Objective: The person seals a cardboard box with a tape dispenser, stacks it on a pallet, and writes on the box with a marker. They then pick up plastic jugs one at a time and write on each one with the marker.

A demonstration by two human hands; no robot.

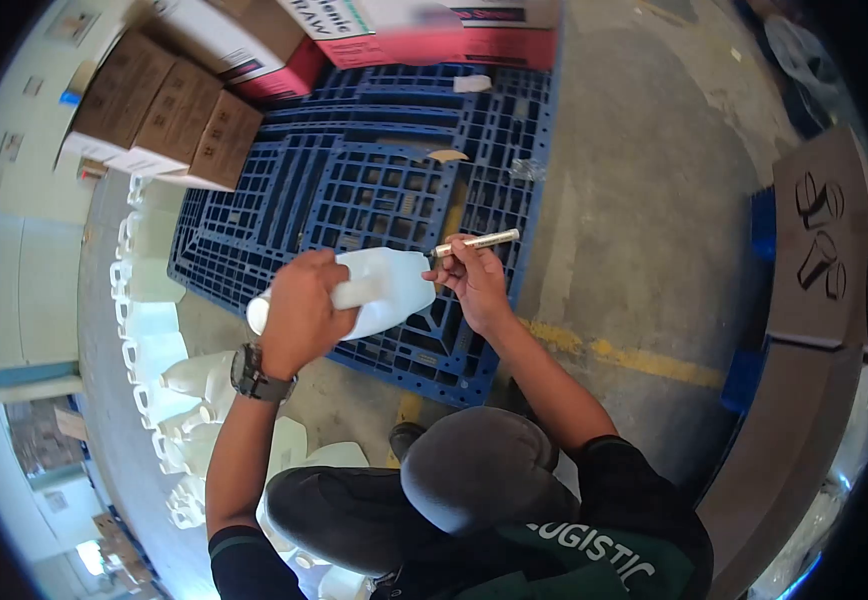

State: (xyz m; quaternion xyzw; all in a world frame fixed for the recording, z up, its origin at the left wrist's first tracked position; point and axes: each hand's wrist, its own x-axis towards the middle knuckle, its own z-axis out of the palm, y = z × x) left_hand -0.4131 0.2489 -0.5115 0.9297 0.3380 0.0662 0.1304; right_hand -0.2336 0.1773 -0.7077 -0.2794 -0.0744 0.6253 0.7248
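Observation:
A translucent white plastic jug (391,292) lies tilted on its side in the air above the corner of a blue pallet (374,190). Its handle is wrapped by my left hand (302,305), which has a dark watch at the wrist, and the white cap points left. Between the fingers of my right hand (474,283) is a pale marker pen (477,243), its dark tip at the base end of the jug.
Many similar jugs (149,320) stand in rows on the floor at the left. Brown boxes (164,110) and red-white boxes (434,35) sit on the pallet's far side. A large cardboard box (819,235) stands at the right, beyond a yellow floor line (654,362).

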